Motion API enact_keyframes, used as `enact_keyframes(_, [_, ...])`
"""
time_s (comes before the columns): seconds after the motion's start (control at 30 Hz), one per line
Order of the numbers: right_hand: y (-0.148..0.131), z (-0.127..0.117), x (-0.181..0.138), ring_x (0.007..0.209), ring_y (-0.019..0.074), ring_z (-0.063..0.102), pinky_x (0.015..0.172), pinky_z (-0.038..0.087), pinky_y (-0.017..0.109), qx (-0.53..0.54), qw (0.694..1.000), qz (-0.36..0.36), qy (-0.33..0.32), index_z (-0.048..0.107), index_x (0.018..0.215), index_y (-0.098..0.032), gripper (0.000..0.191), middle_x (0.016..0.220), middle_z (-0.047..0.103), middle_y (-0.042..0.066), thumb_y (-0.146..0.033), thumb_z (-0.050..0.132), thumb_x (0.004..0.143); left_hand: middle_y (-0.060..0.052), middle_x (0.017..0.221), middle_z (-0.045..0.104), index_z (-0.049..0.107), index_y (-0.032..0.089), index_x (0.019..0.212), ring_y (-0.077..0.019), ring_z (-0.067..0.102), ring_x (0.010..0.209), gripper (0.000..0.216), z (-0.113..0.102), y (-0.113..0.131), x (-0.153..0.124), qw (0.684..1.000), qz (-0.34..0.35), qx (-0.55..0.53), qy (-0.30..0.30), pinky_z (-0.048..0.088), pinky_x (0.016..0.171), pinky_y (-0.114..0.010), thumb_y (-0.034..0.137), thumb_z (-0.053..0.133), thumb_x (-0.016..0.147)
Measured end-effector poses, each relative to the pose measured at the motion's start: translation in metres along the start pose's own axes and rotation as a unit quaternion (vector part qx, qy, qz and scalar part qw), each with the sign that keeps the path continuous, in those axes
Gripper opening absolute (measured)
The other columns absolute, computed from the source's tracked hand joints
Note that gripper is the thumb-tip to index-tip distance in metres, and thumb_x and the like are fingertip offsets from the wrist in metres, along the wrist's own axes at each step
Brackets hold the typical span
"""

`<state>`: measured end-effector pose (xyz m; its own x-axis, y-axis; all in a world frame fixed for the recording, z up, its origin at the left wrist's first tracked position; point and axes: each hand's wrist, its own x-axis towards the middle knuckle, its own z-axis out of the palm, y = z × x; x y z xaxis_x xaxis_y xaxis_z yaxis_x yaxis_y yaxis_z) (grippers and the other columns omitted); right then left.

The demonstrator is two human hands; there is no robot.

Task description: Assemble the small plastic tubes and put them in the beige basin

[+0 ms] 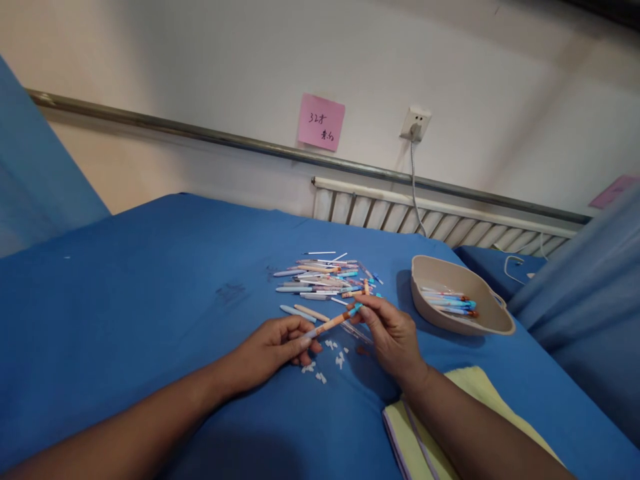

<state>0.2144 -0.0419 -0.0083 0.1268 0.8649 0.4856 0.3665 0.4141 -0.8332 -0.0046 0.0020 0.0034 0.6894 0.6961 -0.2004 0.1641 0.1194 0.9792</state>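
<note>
Between my two hands is an orange pen [332, 324] with a blue piece at its upper right end. My left hand [285, 341] pinches its lower, pale end. The fingers of my right hand [393, 330] close round the blue end. Just beyond them lies a loose pile of pen parts [320, 280]: barrels, thin white refills and small coloured pieces. Two loose barrels [305, 313], one light blue and one orange, rest near my left fingers. Several tiny white pieces [341, 359] are scattered on the blue cloth below the pen.
A beige basket [493, 320] holding several pens [453, 305] stands to the right on the blue-covered table [150, 287]. A folded yellow towel [470, 380] lies under my right forearm. Behind are a radiator [380, 210] and a plugged-in socket [416, 123]; blue curtains hang at both sides.
</note>
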Motion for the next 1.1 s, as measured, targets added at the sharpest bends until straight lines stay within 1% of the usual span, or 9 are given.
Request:
enact_keyframes(0.2, [-0.0037, -0.0001, -0.0012, 0.058, 0.0153, 0.062, 0.036, 0.045, 0.019, 0.047, 0.996, 0.072, -0.019, 0.062, 0.092, -0.02, 0.019, 0.069, 0.066, 0.002, -0.035, 0.056, 0.083, -0.004, 0.086, 0.065, 0.059, 0.015, 0.092, -0.0117, 0.057, 0.068, 0.026, -0.0007, 0.0015, -0.0007, 1.0, 0.008, 0.007, -0.01, 0.046, 0.067, -0.026, 0.039, 0.056, 0.082])
enact_keyframes(0.37, [-0.0087, -0.0015, 0.0009, 0.05, 0.011, 0.053, 0.041, 0.042, 0.019, 0.019, 0.999, 0.041, -0.03, 0.057, 0.074, -0.019, 0.018, 0.06, 0.059, -0.001, -0.035, 0.056, 0.082, -0.003, 0.085, 0.065, 0.058, 0.016, 0.093, -0.0125, 0.058, 0.07, 0.026, -0.0017, 0.0011, -0.0011, 1.0, 0.006, 0.024, -0.007, 0.046, 0.069, -0.027, 0.039, 0.057, 0.081])
enact_keyframes(0.6, [-0.0052, -0.0058, 0.0019, 0.047, 0.0096, 0.047, 0.049, 0.037, 0.022, -0.077, 0.995, -0.016, -0.054, 0.052, 0.06, -0.019, 0.033, 0.053, 0.051, -0.002, -0.038, 0.048, 0.087, -0.002, 0.084, 0.065, 0.059, 0.017, 0.091, -0.0124, 0.058, 0.071, 0.021, 0.0002, 0.0024, -0.003, 0.998, 0.018, 0.055, -0.012, 0.046, 0.07, -0.026, 0.036, 0.056, 0.082])
enact_keyframes(0.67, [-0.0028, -0.0064, 0.0013, 0.051, 0.0111, 0.05, 0.052, 0.038, 0.023, -0.089, 0.993, -0.029, -0.075, 0.053, 0.061, -0.019, 0.038, 0.055, 0.051, -0.001, -0.038, 0.04, 0.091, -0.002, 0.085, 0.064, 0.059, 0.017, 0.092, -0.0126, 0.057, 0.071, 0.023, 0.0005, 0.0025, -0.0032, 0.999, 0.014, 0.051, -0.013, 0.046, 0.07, -0.026, 0.037, 0.055, 0.082])
enact_keyframes(0.73, [-0.0015, -0.0062, 0.0006, 0.057, 0.013, 0.054, 0.058, 0.041, 0.025, -0.077, 0.993, -0.031, -0.088, 0.056, 0.07, -0.019, 0.04, 0.061, 0.055, 0.001, -0.037, 0.03, 0.094, -0.002, 0.086, 0.064, 0.059, 0.016, 0.094, -0.0126, 0.057, 0.072, 0.024, 0.0006, 0.0022, -0.0032, 0.999, 0.015, 0.048, -0.016, 0.046, 0.07, -0.027, 0.037, 0.054, 0.083])
enact_keyframes(0.8, [-0.0017, -0.0056, -0.0001, 0.062, 0.0139, 0.058, 0.062, 0.044, 0.026, -0.047, 0.996, -0.021, -0.075, 0.058, 0.087, -0.02, 0.039, 0.073, 0.061, 0.003, -0.038, 0.025, 0.095, -0.003, 0.086, 0.064, 0.059, 0.016, 0.095, -0.0127, 0.057, 0.073, 0.025, 0.0003, 0.0021, -0.0031, 0.999, 0.02, 0.047, -0.019, 0.046, 0.071, -0.027, 0.038, 0.054, 0.084])
enact_keyframes(0.87, [-0.0029, -0.0047, -0.0008, 0.063, 0.014, 0.06, 0.063, 0.045, 0.027, -0.032, 0.998, -0.011, -0.045, 0.056, 0.1, -0.021, 0.035, 0.079, 0.062, 0.003, -0.038, 0.026, 0.095, -0.003, 0.087, 0.064, 0.059, 0.016, 0.095, -0.013, 0.058, 0.072, 0.026, 0.0, 0.0022, -0.0027, 0.999, 0.023, 0.043, -0.019, 0.046, 0.071, -0.028, 0.038, 0.053, 0.084])
enact_keyframes(1.0, [-0.0042, -0.0032, -0.0017, 0.058, 0.0141, 0.058, 0.051, 0.043, 0.023, -0.026, 0.999, 0.008, -0.036, 0.057, 0.096, -0.022, 0.026, 0.064, 0.058, 0.0, -0.036, 0.036, 0.093, -0.004, 0.087, 0.065, 0.06, 0.015, 0.095, -0.0134, 0.058, 0.072, 0.028, -0.0003, 0.0027, -0.0015, 0.999, 0.018, 0.036, -0.013, 0.047, 0.07, -0.028, 0.04, 0.054, 0.082])
enact_keyframes(1.1, [-0.0013, -0.0022, -0.0014, 0.054, 0.0132, 0.055, 0.048, 0.042, 0.022, -0.015, 0.999, 0.012, -0.046, 0.057, 0.09, -0.022, 0.022, 0.062, 0.057, -0.001, -0.035, 0.04, 0.092, -0.004, 0.087, 0.065, 0.059, 0.016, 0.1, -0.0134, 0.058, 0.072, 0.029, 0.0004, 0.003, -0.0011, 0.999, 0.021, 0.03, -0.007, 0.047, 0.071, -0.029, 0.039, 0.055, 0.082])
